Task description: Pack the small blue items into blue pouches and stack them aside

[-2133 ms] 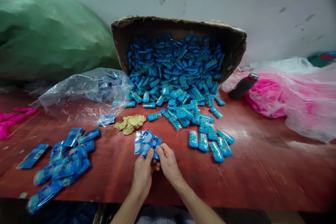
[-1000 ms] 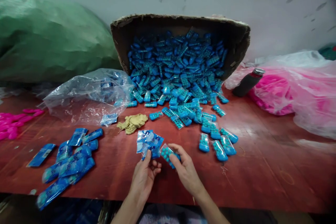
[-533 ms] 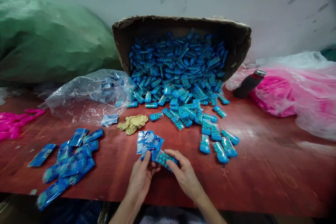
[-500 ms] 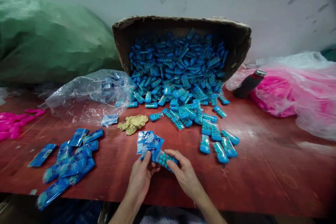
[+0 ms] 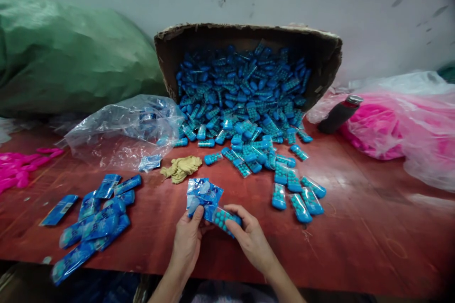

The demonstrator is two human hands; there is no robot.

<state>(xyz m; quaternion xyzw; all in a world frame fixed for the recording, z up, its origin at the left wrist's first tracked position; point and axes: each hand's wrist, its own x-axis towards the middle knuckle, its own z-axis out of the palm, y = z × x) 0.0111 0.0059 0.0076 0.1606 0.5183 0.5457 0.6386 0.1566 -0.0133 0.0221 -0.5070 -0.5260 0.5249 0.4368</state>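
Observation:
My left hand (image 5: pixel 187 241) pinches a small stack of blue printed sachets (image 5: pixel 202 192) above the red table (image 5: pixel 355 241). My right hand (image 5: pixel 250 236) grips a clear capsule of teal beads (image 5: pixel 224 218), whose end touches the lower edge of the sachets. The two hands sit close together near the table's front edge. Several loose bead capsules (image 5: pixel 297 196) lie just right of my hands. A tipped cardboard box (image 5: pixel 322 57) at the back spills a big heap of the same blue capsules (image 5: pixel 245 99) onto the table.
A pile of filled blue sachets (image 5: pixel 90 222) lies front left. A clear plastic bag (image 5: pixel 124 128), a beige glove (image 5: pixel 180 168), a green sack (image 5: pixel 71 52), pink items (image 5: pixel 21 168), a dark bottle (image 5: pixel 339 113) and pink-filled bags (image 5: pixel 394 128) surround the work area.
My right hand picked up a bead capsule from the right and brought it left against the sachets in my left hand. The view drifted slightly.

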